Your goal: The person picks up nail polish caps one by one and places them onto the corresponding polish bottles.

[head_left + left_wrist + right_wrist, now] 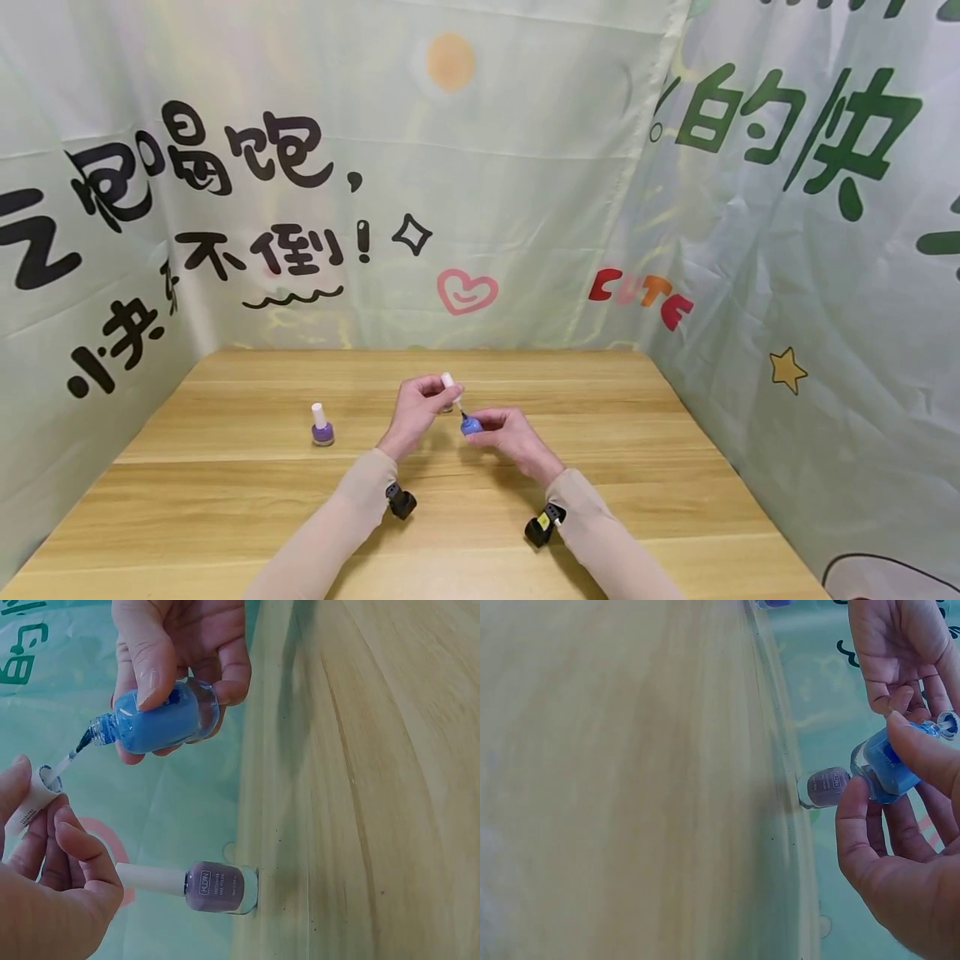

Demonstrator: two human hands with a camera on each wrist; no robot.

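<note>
Between the thumb and fingers of my right hand (512, 437) is a bottle of blue nail polish (165, 720), tilted with its neck toward my left hand. My left hand (417, 410) pinches the white brush cap (34, 801). The brush (79, 748), coated in blue, has its tip at the mouth of the open bottle. Behind the hands stands a mauve-grey nail polish bottle (217, 886) with a white cap, mostly hidden in the head view.
A capped purple nail polish bottle (322, 432) stands upright to the left on the wooden table (450, 533). Printed cloth (525, 208) hangs around the back and sides of the table. Each wrist wears a small black camera (401, 501).
</note>
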